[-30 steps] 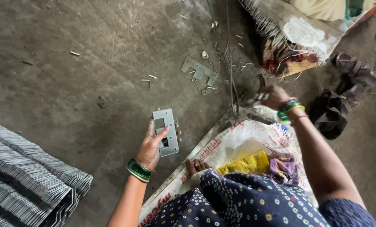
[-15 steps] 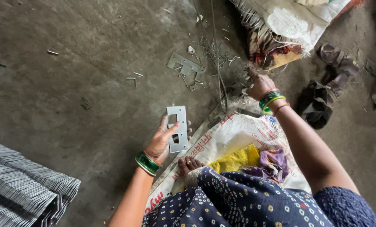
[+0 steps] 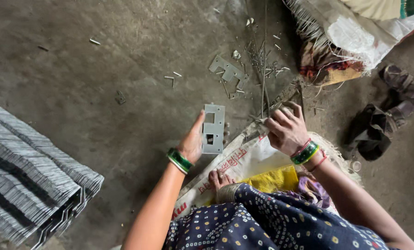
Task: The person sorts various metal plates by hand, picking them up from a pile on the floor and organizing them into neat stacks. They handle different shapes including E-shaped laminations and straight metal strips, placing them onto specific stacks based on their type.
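My left hand (image 3: 193, 142) holds a flat grey metal plate (image 3: 213, 128) with rectangular cut-outs, upright over the concrete floor. My right hand (image 3: 286, 129) is closed around small thin metal pieces (image 3: 262, 124) at the edge of the white sack (image 3: 237, 163) I sit on; what exactly it grips is partly hidden by the fingers. Both wrists wear green bangles. A similar metal plate (image 3: 229, 71) lies on the floor further ahead, among scattered pins and long thin rods (image 3: 264, 65).
A large stack of grey metal strips (image 3: 28, 180) lies at the left. Cloth bundles and a white sack (image 3: 350, 32) sit at the top right, dark sandals (image 3: 387, 111) at the right. My foot (image 3: 218, 179) and patterned blue dress (image 3: 262, 222) fill the bottom.
My right hand drew back from the scattered pins toward the sack edge, now closed on small pieces. My left hand still holds the plate, roughly unchanged.
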Available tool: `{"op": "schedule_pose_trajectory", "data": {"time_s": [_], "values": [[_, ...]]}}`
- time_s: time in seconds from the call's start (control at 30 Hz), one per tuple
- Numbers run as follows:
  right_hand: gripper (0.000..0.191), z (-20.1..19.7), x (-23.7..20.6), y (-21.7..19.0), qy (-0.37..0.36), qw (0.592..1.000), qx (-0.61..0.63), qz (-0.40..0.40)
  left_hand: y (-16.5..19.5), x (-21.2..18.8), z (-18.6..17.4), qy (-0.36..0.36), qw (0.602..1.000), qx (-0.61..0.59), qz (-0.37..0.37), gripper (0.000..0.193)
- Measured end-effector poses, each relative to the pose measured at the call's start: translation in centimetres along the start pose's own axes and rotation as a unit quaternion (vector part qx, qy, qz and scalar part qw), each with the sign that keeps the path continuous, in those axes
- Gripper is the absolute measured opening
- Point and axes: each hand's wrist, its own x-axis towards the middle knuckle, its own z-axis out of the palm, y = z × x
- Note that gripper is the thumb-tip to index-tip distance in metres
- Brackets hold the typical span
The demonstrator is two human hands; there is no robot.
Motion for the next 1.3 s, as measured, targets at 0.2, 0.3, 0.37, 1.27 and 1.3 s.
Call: {"op": "schedule_pose_trajectory", "data": {"time_s": [0.2, 0.3, 0.37, 1.27, 1.3], "values": [[0.015, 1.7, -4.0, 9.4, 0.212, 0.801, 0.394, 0.398, -1.6, -0.7, 0.4, -0.024, 0.999, 0.032, 0.016, 0.047], [0.052, 1.7, -6.3, 16.7, 0.196, 0.681, 0.305, 0.636, -1.5, -1.2, 1.4, -0.025, 0.999, 0.038, 0.015, 0.046], [0.03, 0.1, -6.6, 19.3, 0.327, 0.657, 0.459, 0.501, -1.4, -1.8, 2.1, -0.01, 0.999, 0.043, 0.014, 0.047], [0.035, 5.8, -10.9, 7.0, -0.246, 0.924, 0.054, 0.286, -0.6, -5.3, -0.6, 0.066, 0.996, 0.022, 0.057, 0.042], [0.033, 5.7, -10.6, 7.3, -0.237, 0.929, 0.057, 0.279, -0.5, -5.3, -0.7, 0.068, 0.996, 0.021, 0.059, 0.041]]}}
